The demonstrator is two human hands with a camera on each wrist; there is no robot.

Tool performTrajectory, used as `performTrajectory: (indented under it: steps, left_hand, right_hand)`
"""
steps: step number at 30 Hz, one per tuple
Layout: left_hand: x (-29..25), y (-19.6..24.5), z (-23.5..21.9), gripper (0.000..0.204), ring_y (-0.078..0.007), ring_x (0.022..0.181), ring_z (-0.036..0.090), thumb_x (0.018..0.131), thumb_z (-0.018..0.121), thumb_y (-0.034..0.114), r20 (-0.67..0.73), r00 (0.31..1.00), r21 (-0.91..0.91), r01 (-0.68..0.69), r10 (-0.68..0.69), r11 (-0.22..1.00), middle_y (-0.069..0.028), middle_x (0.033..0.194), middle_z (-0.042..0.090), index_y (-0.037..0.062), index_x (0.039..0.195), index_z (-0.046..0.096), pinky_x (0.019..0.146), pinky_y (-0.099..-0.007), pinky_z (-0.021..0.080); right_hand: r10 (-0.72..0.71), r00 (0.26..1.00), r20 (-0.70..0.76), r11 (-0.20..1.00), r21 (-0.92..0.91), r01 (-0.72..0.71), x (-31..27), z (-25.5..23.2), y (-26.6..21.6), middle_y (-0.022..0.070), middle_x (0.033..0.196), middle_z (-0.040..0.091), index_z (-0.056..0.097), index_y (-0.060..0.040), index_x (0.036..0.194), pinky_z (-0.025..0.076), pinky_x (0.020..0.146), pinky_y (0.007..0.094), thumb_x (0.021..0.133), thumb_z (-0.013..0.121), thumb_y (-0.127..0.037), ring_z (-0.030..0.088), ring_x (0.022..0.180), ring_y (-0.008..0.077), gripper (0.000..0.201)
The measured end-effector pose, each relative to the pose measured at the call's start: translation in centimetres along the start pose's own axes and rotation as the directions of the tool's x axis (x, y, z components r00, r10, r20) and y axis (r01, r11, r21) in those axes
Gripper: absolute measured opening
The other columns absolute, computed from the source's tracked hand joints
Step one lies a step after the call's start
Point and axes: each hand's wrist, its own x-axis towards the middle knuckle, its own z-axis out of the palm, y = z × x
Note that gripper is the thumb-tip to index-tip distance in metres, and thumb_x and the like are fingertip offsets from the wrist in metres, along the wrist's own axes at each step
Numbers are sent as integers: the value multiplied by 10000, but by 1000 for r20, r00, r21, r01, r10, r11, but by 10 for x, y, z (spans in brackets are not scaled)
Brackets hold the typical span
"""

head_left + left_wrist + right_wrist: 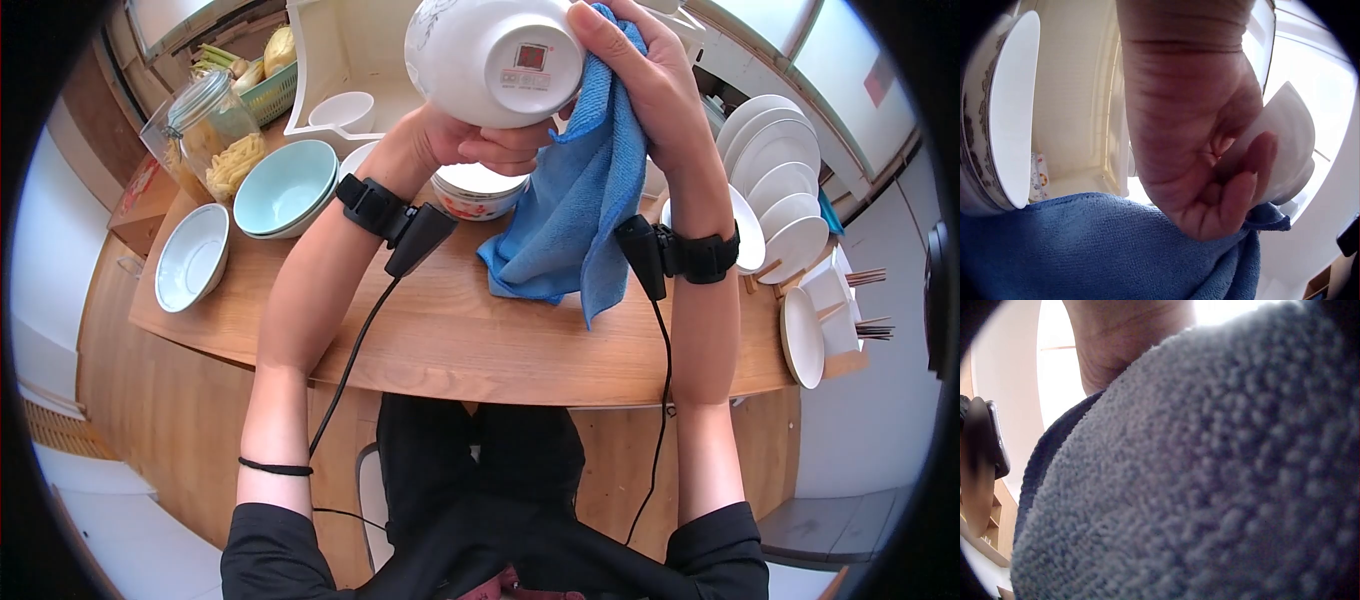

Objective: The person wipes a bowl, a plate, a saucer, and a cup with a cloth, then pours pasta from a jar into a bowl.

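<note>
A white bowl [450,50] is held up on its side over the table, its foot ring with a red and grey mark facing the head camera. My left hand [485,145] grips it from below, with fingers curled at its wall; the left wrist view shows the curled fingers close beside the bowl [1288,144]. My right hand [650,75] pinches a blue cloth [590,200] against the bowl's edge, thumb near the foot ring. The cloth hangs down towards the tabletop. In the right wrist view the cloth [1197,469] covers most of the right hand.
Pale blue bowls [285,185] and a white bowl [195,258] stand on the wooden table [450,350] at left, near a glass jar [215,120]. A patterned bowl [478,205] sits behind the cloth. White plates [775,145] stand racked at right, with a chopstick holder [830,290] nearby.
</note>
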Motion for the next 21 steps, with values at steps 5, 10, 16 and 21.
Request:
performTrajectory:
  steps: [5,10,16,21]
  left_hand:
    - [-3,0,1,618,-25,334,357,978,386,560,-52,999,43,-1,4,999,46,519,408,-23,1107,542,363,-175,263]
    - [-16,11,-3,492,-37,357,365,967,469,474,-293,956,151,34,11,988,39,521,392,-7,987,567,377,-178,270]
    - [-12,41,20,184,-61,431,360,892,601,206,-689,662,507,149,295,849,34,534,360,24,913,589,397,-217,303]
    - [0,57,44,364,-54,443,426,922,536,196,-742,453,667,430,493,608,-6,671,535,-33,1200,585,360,-200,348]
  right_hand:
    - [-29,999,18,999,29,29,3,-4,12,98,1118,624,579,35,1214,456,894,247,945,622,-263,572,1021,139,404]
    - [-12,1000,-15,998,-64,11,0,-5,0,88,1093,628,581,36,1215,465,865,245,949,620,-289,572,997,135,422]
    - [61,983,-172,956,-275,-107,5,-26,14,65,1026,630,600,26,1180,467,800,223,961,594,-292,576,908,112,386]
    - [190,962,-197,973,-90,-211,7,-30,24,61,1036,646,600,37,1180,463,802,228,1016,471,-318,579,933,109,412]
